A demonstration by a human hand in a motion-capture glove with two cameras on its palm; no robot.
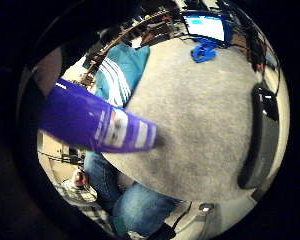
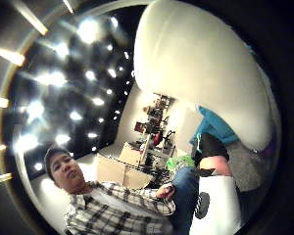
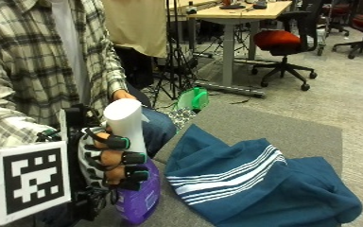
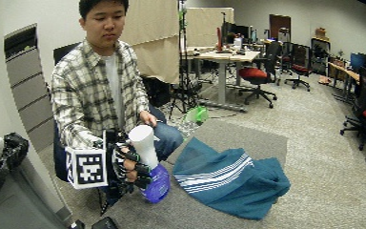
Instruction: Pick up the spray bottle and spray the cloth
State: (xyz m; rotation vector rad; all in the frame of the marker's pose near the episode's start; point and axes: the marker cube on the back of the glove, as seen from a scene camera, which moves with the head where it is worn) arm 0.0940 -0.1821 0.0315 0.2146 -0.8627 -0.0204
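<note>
Grey carpet-covered desk [image 3: 257,125] carries a crumpled teal-blue cloth with white stripes [image 3: 257,184], which lies directly on it and spreads over much of the near half. Purple translucent plastic spray bottle with a white top [image 3: 137,191] stands at the desk's near edge, just beside the cloth; whether its base touches the surface cannot be told.

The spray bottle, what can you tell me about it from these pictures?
The spray bottle has a smooth white top part that looks like plastic and a see-through purple lower body. It stands roughly upright, leaning slightly, near the edge of the grey table. The gloved right hand grips it around the middle, fingers curled round it. Whether its base touches the table cannot be told. The blue striped cloth lies beside it, apart.
</note>
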